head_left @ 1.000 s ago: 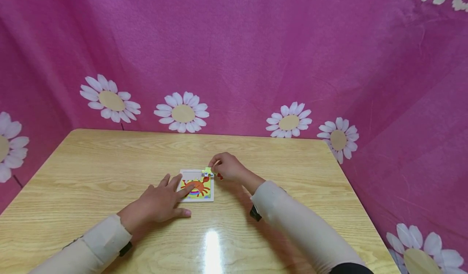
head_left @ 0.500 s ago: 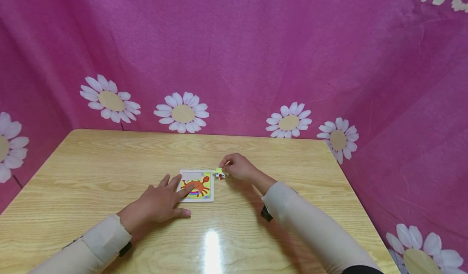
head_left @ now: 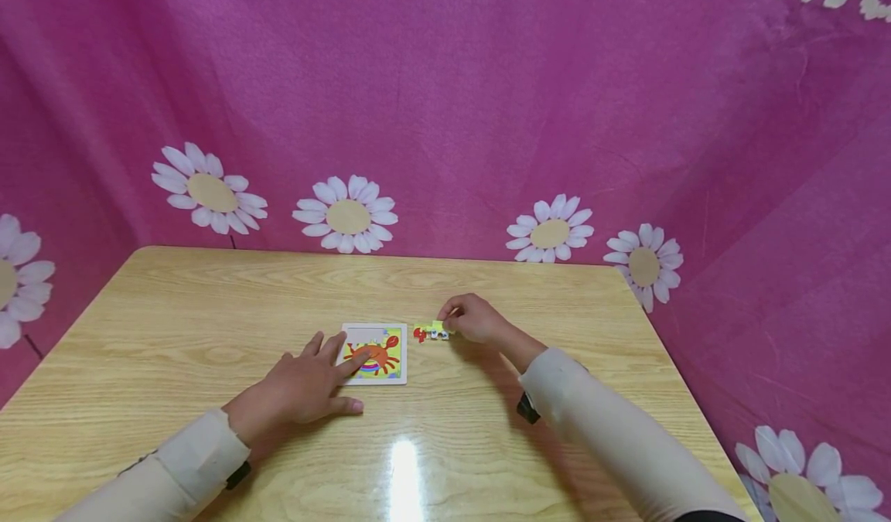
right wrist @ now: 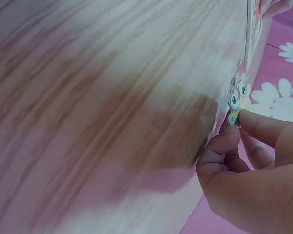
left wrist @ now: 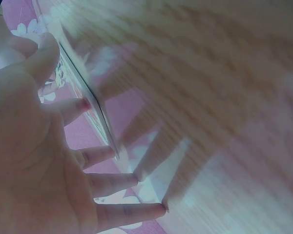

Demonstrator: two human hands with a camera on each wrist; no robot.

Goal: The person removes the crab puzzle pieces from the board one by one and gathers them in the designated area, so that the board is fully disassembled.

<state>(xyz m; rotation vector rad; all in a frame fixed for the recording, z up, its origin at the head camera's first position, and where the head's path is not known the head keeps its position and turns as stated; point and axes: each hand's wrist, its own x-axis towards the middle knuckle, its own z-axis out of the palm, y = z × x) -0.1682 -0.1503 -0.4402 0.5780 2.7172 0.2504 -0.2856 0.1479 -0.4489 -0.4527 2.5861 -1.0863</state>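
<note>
A small crab jigsaw puzzle in a white-rimmed tray lies mid-table, its grey base bare at the upper left. My left hand spreads over its left side with straight fingers, the index fingertip on the orange crab. In the left wrist view the fingertips reach down to the table and tray edge. To the right of the tray, my right hand pinches a yellow puzzle piece with cartoon eyes between thumb and fingers, close over the table. A piece with a red claw lies just left of it.
The wooden table ends at the back against a pink curtain printed with white daisies. More curtain hangs along the right side. A bright light reflection shows near the front of the tabletop.
My right hand has moved right, from the tray's upper right corner to beside the red-claw piece, carrying the eyed puzzle piece and turning it. My left hand has stayed in place.
</note>
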